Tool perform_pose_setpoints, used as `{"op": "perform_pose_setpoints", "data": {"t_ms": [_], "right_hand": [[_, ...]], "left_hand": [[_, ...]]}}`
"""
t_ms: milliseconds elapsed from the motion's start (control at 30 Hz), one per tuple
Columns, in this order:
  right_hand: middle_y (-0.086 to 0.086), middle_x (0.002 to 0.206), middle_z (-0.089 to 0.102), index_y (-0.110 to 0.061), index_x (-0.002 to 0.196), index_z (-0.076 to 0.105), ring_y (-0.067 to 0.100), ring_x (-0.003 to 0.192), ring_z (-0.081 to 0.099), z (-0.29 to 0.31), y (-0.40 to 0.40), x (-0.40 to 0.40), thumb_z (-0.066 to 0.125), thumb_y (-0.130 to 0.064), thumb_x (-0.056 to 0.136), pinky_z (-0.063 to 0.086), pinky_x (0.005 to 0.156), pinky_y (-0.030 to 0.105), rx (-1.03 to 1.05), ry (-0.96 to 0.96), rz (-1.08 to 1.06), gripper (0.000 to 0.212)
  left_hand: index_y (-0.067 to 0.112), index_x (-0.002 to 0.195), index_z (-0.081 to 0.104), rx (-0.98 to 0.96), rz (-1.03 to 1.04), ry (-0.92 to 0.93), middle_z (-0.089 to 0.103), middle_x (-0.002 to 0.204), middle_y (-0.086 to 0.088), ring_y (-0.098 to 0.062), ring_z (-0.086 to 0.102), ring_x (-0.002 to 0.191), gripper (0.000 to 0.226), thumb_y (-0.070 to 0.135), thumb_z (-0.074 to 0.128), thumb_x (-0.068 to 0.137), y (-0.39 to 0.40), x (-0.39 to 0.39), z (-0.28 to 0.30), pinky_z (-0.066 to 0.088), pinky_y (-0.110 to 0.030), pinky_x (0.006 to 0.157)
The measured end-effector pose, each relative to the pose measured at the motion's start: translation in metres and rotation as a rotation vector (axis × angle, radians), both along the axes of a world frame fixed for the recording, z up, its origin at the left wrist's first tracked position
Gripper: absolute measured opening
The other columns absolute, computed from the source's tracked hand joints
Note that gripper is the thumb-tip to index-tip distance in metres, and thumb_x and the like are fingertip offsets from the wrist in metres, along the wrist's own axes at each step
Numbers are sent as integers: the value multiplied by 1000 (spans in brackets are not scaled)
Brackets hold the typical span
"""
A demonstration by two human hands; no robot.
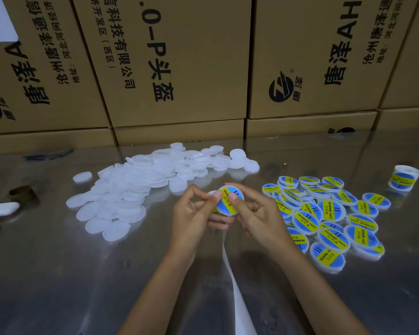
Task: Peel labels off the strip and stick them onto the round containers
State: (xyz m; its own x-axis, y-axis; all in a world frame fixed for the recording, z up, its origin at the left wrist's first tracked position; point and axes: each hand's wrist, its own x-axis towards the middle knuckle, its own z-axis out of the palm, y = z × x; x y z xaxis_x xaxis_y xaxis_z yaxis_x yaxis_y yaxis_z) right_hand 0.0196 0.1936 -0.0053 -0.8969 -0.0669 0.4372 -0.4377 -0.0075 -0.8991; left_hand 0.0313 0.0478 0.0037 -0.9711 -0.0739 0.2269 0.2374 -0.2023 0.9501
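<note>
We hold the labelled lid (pixel 229 201) between left hand (pixel 196 215) and right hand (pixel 257 213), both pinching it; labelled pile (pixel 329 213) lies rightward, nearer the right hand.

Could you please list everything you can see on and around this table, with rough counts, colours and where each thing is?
Plain containers: a large heap, too many to count, translucent white, left of centre.
Labelled containers: a pile of roughly two dozen, blue and yellow labels, on the right.
Held container: one, white with a blue and yellow label, centre, between both hands.
Label roll: one, white with blue and yellow labels, far right.
Backing strip: one, white, trailing from the hands toward the near edge.
White case: one, far left.
Cardboard boxes: several, brown, stacked behind the table.
Table: one, shiny grey.
Left hand: presses the label.
Right hand: presses the label.
</note>
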Motion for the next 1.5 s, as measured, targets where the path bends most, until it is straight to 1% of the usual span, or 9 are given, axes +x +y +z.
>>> {"op": "perform_pose_setpoints", "data": {"t_ms": [200, 367, 500, 667, 833, 933, 1100, 1367, 1500], "right_hand": [[-15, 61, 64, -15, 112, 72, -3, 48, 52, 0, 1, -1, 55, -17, 101, 37, 47, 7, -10, -50, -41, 21], [-17, 53, 53, -21, 114, 71, 1, 42, 38, 1, 1, 1, 43, -25, 105, 31, 42, 13, 60, -76, 12, 29], [0, 50, 42, -34, 115, 70, 11, 44, 35, 3, 2, 0, 48, -39, 101, 32, 41, 24, 13, -202, 62, 26], [5, 59, 50, -35, 115, 66, 8, 49, 42, -1, -5, 2, 75, -24, 87, 39, 47, 20, 51, -168, 130, 32], [11, 58, 64, -34, 102, 73, 13, 57, 54, -5, -7, 0, 75, -25, 87, 43, 58, 23, 40, -66, -5, 17], [-5, 76, 75, -34, 86, 76, 7, 71, 67, -3, -3, -1, 66, -22, 94, 49, 64, 16, -34, -14, -127, 17], [-11, 58, 55, -25, 77, 74, 1, 56, 46, -4, -2, -3, 59, -26, 99, 37, 52, 18, 18, 10, -201, 27], [-13, 47, 51, -20, 100, 74, 2, 44, 45, -1, -2, 0, 44, -30, 105, 36, 48, 14, 79, -34, -62, 32], [-7, 80, 71, -20, 121, 66, 3, 65, 60, -2, -7, 2, 64, -23, 95, 47, 61, 18, 54, -128, 96, 26]], "left_hand": [[16, 123, 62, -130, -166, 14, 73, 84, -13, -28, 68, 59, 42, -5, 70, 88, 1, -3, 0, 58, -33, 52], [7, 112, 62, -132, -109, 9, 73, 77, -17, -25, 65, 50, 36, -5, 76, 81, -1, -2, -1, 52, -28, 43], [5, 106, 56, -69, -40, -18, 73, 78, -23, -28, 68, 50, 28, 3, 75, 85, -2, -3, 0, 52, -28, 42], [4, 104, 56, -20, 26, -27, 73, 77, -26, -32, 68, 51, 20, 13, 69, 92, -5, -4, -1, 56, -30, 46], [5, 102, 58, -5, 7, -31, 72, 74, -26, -35, 71, 54, 17, 20, 63, 97, 0, -2, -2, 57, -30, 47], [4, 108, 56, -13, -58, -20, 72, 75, -25, -37, 72, 59, 17, 15, 63, 97, 5, 0, -2, 59, -33, 50], [10, 119, 57, -57, -156, -5, 72, 78, -22, -30, 69, 52, 24, 1, 60, 97, 3, -2, -3, 54, -29, 45], [5, 114, 59, -81, -190, -40, 74, 90, -21, -31, 68, 53, 28, -1, 69, 89, -3, -5, -2, 50, -28, 42], [7, 106, 61, -51, -86, -43, 74, 82, -22, -31, 69, 51, 14, 7, 67, 93, -5, -4, -3, 54, -29, 43]]}}
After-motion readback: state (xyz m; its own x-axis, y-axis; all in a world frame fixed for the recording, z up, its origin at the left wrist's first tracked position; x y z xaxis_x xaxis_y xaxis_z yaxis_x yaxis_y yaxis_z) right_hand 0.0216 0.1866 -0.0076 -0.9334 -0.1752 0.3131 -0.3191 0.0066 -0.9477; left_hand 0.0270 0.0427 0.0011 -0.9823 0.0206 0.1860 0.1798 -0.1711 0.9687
